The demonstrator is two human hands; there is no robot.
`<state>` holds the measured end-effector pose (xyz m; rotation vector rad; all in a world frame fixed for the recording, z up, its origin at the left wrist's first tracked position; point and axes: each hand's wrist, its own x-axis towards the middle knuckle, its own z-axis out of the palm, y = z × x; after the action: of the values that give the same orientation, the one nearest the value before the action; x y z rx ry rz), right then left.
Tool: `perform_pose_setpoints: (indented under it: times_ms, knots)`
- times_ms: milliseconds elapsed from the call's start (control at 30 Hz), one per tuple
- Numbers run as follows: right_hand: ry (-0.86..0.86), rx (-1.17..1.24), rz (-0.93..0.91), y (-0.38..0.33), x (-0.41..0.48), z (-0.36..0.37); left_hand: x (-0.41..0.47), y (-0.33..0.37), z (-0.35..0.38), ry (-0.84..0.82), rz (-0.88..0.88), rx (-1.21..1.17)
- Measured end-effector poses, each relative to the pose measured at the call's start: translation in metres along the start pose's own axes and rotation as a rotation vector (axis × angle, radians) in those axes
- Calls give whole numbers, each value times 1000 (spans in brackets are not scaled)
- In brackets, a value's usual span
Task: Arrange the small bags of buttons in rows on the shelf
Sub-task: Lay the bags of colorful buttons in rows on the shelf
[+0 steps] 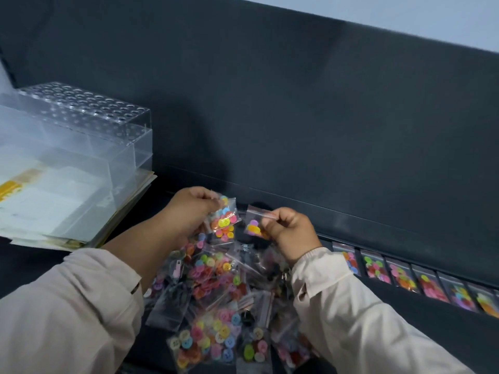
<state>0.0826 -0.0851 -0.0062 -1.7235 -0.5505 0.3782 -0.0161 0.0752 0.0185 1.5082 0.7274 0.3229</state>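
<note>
A heap of small clear bags of coloured buttons (216, 292) lies on the dark surface in front of me. Above the heap, my left hand (189, 211) pinches the top of one bag of buttons (224, 222). My right hand (289, 230) pinches the top of a second small bag (255, 221), held just right of the first. To the right, a row of several button bags (405, 276) stands side by side in the dark shelf slot (432, 255), running down toward the right edge.
A clear plastic box with a perforated acrylic rack (89, 109) on top sits at the left, resting on a stack of papers (67, 211). A dark padded back panel (297, 117) rises behind the shelf.
</note>
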Motion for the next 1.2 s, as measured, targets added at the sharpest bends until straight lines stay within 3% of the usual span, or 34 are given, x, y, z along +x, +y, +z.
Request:
perform_pose_setpoints:
  times_ms: [333,700,767,833,933,1033,1133,1200]
  knots:
    - [-22,316,337,-5,-36,-64,-24,14,53,-49,-2,-115]
    - [132,-86,433,53,-78,-161,-51,5,130,-128,-9,-50]
    - [137,-203,381,59,-80,-167,-53,2,138,-138,-7,-29]
    - [110,-481,298,64,-83,-173,-56,0,143,-140,-15,-9]
    - [93,-843,60,66,-97,-183,-60,-1,152,-147,-11,-1]
    - [-69,-954,-152,70,-113,-184,-63,-1,159,-150,8,-7]
    - [-292,-1063,-198,85,-118,-184,-66,-1,163,-144,13,-6]
    - [-340,-1094,-217,88,-116,-184,-67,-1,164,-147,2,-11]
